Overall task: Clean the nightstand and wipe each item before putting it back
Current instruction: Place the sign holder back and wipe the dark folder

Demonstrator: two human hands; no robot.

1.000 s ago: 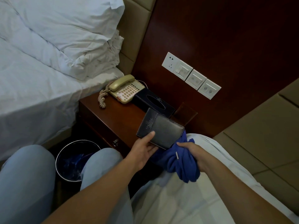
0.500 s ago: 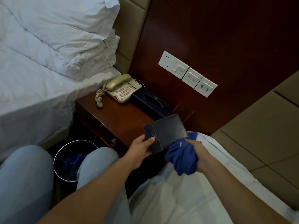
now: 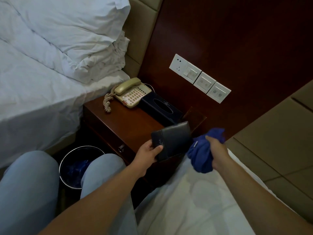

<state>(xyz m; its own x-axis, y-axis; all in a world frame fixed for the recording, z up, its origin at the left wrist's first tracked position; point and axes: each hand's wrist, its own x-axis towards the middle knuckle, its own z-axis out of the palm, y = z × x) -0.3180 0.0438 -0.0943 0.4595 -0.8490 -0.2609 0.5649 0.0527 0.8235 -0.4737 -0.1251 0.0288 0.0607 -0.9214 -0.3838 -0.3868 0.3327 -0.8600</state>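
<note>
Above nightstand [image 3: 122, 122]: folder [image 3: 174, 141], lettering illegible.

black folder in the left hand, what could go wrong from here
1. The left hand grips the black folder by one corner only, out past the front edge of the nightstand; it could slip and fall.
2. Putting it back, it might knock the tissue box.
3. The blue cloth bunched in the right hand may wipe unevenly.
</note>
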